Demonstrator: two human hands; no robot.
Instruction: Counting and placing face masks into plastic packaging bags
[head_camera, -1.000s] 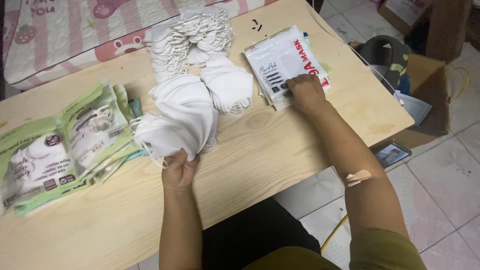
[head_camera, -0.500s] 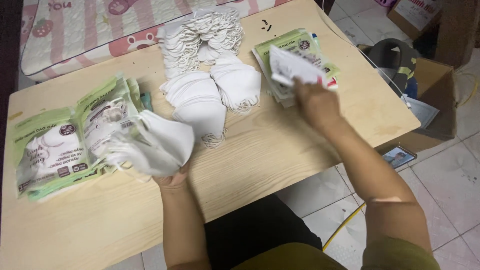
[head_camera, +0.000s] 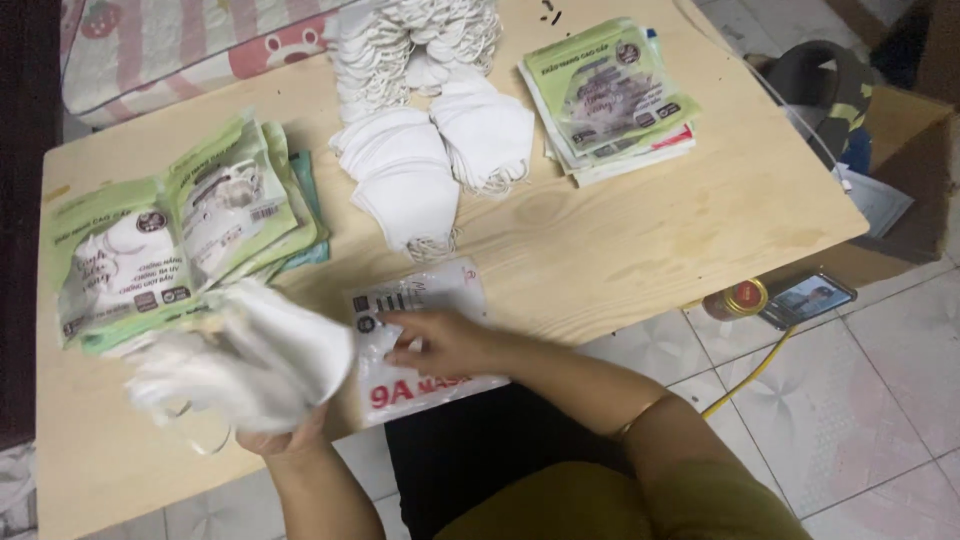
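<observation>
Matt wooden table (head_camera: 640, 250), glossy plastic pouch (head_camera: 425, 340), seemingly soft cloth masks (head_camera: 250, 365).
</observation>
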